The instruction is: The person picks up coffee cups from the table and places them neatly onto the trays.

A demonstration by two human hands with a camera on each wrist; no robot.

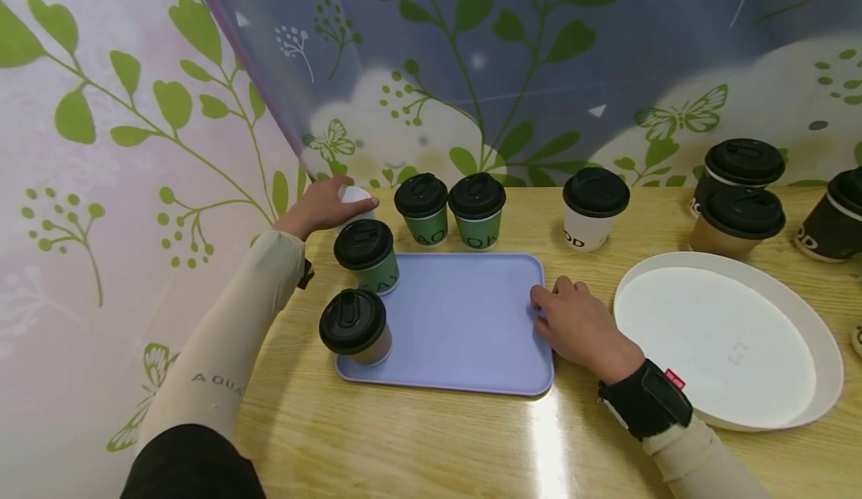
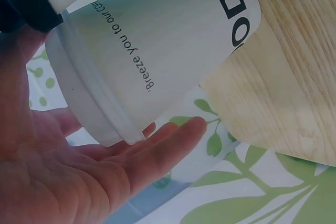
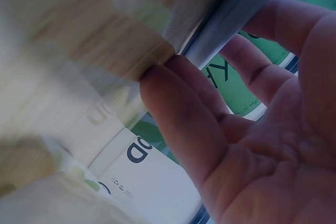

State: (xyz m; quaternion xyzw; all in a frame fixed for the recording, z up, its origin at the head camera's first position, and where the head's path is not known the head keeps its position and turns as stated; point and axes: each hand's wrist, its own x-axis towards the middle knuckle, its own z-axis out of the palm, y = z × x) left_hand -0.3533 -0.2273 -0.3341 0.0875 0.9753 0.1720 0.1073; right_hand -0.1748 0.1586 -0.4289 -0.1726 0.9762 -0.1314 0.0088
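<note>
At the far left my left hand (image 1: 328,203) holds a white paper cup (image 2: 152,51) by its white lid (image 2: 100,98), thumb on the near side and fingers on the far side. One finger extends past the lid in the left wrist view. The cup's base is by the wooden table. My right hand (image 1: 578,327) grips the right rim of a blue-purple tray (image 1: 465,319) with bent fingers. A green cup with a black lid (image 1: 367,248) and a brown cup with a black lid (image 1: 353,327) stand at the tray's left side.
Two green cups (image 1: 426,211) stand behind the tray, with a white black-lidded cup (image 1: 592,211) to their right. A round white tray (image 1: 714,342) lies at right. Behind it are brown (image 1: 734,226) and dark cups (image 1: 831,218). Patterned walls (image 1: 438,72) border the table's left and back.
</note>
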